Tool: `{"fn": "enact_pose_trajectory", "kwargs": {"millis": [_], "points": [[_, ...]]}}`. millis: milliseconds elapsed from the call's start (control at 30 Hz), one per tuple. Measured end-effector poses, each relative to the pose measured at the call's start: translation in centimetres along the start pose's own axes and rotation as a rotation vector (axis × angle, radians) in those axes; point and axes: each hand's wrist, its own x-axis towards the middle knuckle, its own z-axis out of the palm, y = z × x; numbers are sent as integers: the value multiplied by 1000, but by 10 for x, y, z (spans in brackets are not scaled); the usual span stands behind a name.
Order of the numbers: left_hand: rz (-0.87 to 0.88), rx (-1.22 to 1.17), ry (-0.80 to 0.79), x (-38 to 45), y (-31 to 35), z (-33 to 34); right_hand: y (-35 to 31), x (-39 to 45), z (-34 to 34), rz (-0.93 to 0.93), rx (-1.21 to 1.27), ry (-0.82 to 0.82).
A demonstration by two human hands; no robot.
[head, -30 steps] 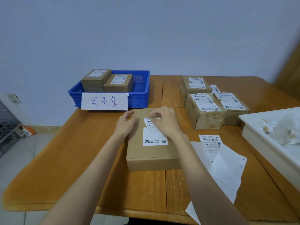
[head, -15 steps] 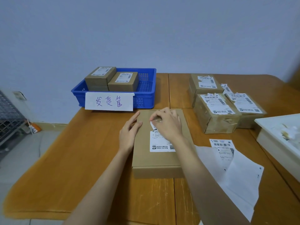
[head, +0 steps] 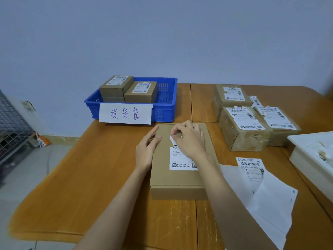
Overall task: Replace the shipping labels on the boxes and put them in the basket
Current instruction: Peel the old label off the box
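Note:
A flat cardboard box (head: 165, 179) lies in front of me on the wooden table (head: 90, 177). A white shipping label (head: 182, 162) is stuck on its top, and the label's upper left corner is lifted. My right hand (head: 189, 139) pinches that lifted corner. My left hand (head: 146, 150) lies flat against the box's left edge with straight fingers. A blue basket (head: 165, 107) with a handwritten paper sign stands at the back left and holds two labelled boxes (head: 140, 92). A fresh label (head: 251, 168) lies to the right on white backing sheets (head: 270, 204).
Three brown boxes with torn labels (head: 243, 127) are grouped at the back right of the table. A white tray (head: 310, 159) with paper scraps stands at the right edge. A wire rack (head: 12, 127) is on the floor to the left.
My right hand has peeled the label's upper corner a little further down from the box's far edge. The left hand has shifted slightly along the box's left side. The camera moved.

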Motion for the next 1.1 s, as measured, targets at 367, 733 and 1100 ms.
{"fn": "enact_pose_trajectory", "kwargs": {"millis": [367,733,1100], "points": [[10,7,0,0,1,-1,1,4,2,30,8,-11],[0,0,5,0,1,0,5,0,4,-23,29,33],[0,8,14,1,0,1,7,2,2,29,70,23]]}}
